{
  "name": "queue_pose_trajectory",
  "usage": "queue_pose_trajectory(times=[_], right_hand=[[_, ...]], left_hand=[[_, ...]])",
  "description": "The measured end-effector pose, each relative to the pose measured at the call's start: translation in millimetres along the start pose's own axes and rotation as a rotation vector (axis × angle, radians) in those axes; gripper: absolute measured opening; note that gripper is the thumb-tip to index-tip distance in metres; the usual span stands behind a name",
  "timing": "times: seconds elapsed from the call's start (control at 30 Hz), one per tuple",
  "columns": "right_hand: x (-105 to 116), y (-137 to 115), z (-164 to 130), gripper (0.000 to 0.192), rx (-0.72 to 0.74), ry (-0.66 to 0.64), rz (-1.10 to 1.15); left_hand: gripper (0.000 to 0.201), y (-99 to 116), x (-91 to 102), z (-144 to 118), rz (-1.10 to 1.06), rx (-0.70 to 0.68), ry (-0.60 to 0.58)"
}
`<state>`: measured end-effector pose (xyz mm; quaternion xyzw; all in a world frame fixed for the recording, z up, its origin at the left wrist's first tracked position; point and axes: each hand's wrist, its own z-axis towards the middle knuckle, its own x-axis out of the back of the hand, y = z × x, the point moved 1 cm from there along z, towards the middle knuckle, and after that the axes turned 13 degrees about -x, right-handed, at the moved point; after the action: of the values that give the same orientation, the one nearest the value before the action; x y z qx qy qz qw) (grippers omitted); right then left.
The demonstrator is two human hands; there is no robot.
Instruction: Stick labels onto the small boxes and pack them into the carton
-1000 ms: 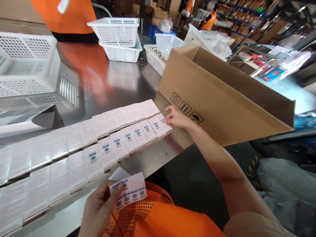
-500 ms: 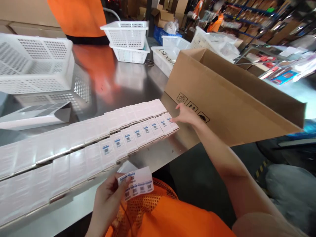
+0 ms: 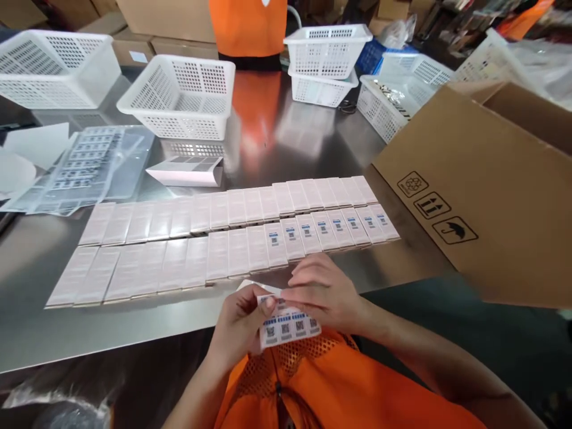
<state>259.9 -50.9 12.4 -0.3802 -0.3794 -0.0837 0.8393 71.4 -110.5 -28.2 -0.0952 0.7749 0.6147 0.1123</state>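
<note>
A shiny steel tabletop (image 3: 277,137) carries, largest first, a plain brown cardboard box (image 3: 487,196) at the right of two rows of small boxes (image 3: 223,229). These are flat, white and glossy; only seven at the near row's box end wear blue-printed labels, so most look left to do. Nearer than the rows, the left hand (image 3: 239,328) pinches a paper label sheet (image 3: 288,325), while the right hand (image 3: 324,292) fingers grip its top edge.

Bare steel table (image 3: 277,137) lies open at twelve o'clock beyond my two rows of white boxes (image 3: 232,229); a cardboard carton (image 3: 482,190) walls off three o'clock, white baskets (image 3: 179,95) crowd eleven, and a clear strip runs along the near edge
</note>
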Motion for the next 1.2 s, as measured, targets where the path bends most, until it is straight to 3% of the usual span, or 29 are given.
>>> queue_pose_trajectory(times=[0.1,0.17,0.27,0.33,0.4,0.5,0.77,1.2], right_hand=[[-10.1,-8.5,9.4,0.017,0.157,-0.039,0.015],[-16.5,-10.7,21.9,0.012,0.080,-0.096,0.171],[-27.5,2.1,47.3,0.006,-0.383,-0.083,0.441],[-35.3,19.1,63.1,0.006,-0.704,-0.049,0.500],[-43.0,36.0,74.8,0.026,-0.897,-0.085,0.512],[-53.1,51.9,83.2,0.064,-1.045,-0.159,0.518],[-61.6,49.5,86.9,0.057,-1.095,-0.189,0.394],[-62.2,41.0,90.3,0.049,-1.085,-0.184,0.194]], left_hand=[[0.043,-2.3,19.1,-8.1,-0.065,0.034,0.054],[0.042,-4.9,30.1,-11.6,-0.057,0.032,0.099],[0.041,-6.8,42.3,-16.4,-0.049,0.041,0.157],[0.041,-6.8,47.9,-20.1,-0.051,0.066,0.185],[0.041,-6.9,52.8,-23.5,-0.055,0.082,0.199],[0.044,-9.8,60.4,-26.7,-0.055,0.103,0.178],[0.042,-16.5,75.3,-27.2,-0.024,0.142,0.151],[0.040,-10.5,73.4,-26.4,-0.019,0.129,0.206]])
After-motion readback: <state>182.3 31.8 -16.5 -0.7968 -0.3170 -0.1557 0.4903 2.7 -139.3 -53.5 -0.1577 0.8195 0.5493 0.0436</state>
